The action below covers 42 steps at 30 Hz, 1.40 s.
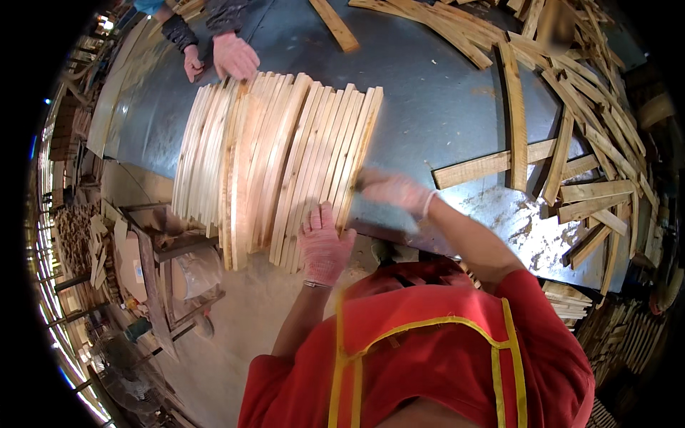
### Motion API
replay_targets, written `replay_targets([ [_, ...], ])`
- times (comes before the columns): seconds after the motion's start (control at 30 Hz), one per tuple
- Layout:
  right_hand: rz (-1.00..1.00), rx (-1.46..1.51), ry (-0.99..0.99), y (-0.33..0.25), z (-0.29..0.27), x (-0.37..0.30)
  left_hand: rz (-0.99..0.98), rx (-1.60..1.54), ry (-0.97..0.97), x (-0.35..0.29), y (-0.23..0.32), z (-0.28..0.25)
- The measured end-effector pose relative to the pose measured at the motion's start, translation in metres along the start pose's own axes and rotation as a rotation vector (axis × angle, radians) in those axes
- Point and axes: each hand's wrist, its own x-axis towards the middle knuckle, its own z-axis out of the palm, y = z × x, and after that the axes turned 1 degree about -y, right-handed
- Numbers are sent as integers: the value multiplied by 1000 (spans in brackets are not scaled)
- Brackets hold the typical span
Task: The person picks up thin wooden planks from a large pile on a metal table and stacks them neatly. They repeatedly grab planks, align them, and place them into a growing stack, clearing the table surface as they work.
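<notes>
A row of pale wooden slats stands on edge, packed side by side, on the dark metal-topped table, with the near ends jutting past its edge. My left hand, in a pinkish knit glove, lies on the near ends of the right-hand slats, its fingers stretched out. At the right side of the row is my right hand, gloved too and smeared by motion. Its fingertips are close to the outermost slat; whether they touch or grip anything is unclear.
Across the table a co-worker's gloved hand rests at the slats' far ends, another hand beside it. Loose boards lie in a jumbled heap at the right. A metal-framed stand is below the row's left end.
</notes>
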Motion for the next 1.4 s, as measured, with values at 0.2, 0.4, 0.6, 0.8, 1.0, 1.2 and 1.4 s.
replay_targets([
  [0.2,404,-825,1131,132,-214,-57,22,239,-19,23,6,36],
  [0.4,426,-309,1021,174,-209,-118,125,250,3,26,12,22],
  [0.6,171,614,644,121,-40,-106,303,291,149,28,12,29],
  [0.8,224,523,460,77,31,-44,432,-4,66,21,12,28],
  [1.0,373,-121,-53,-17,64,-45,236,-661,109,1,-16,-20],
  [1.2,212,-188,-133,-34,58,-21,150,-426,334,40,-119,-48],
  [1.4,511,-656,978,89,-143,-122,-166,-73,141,45,-134,-46],
])
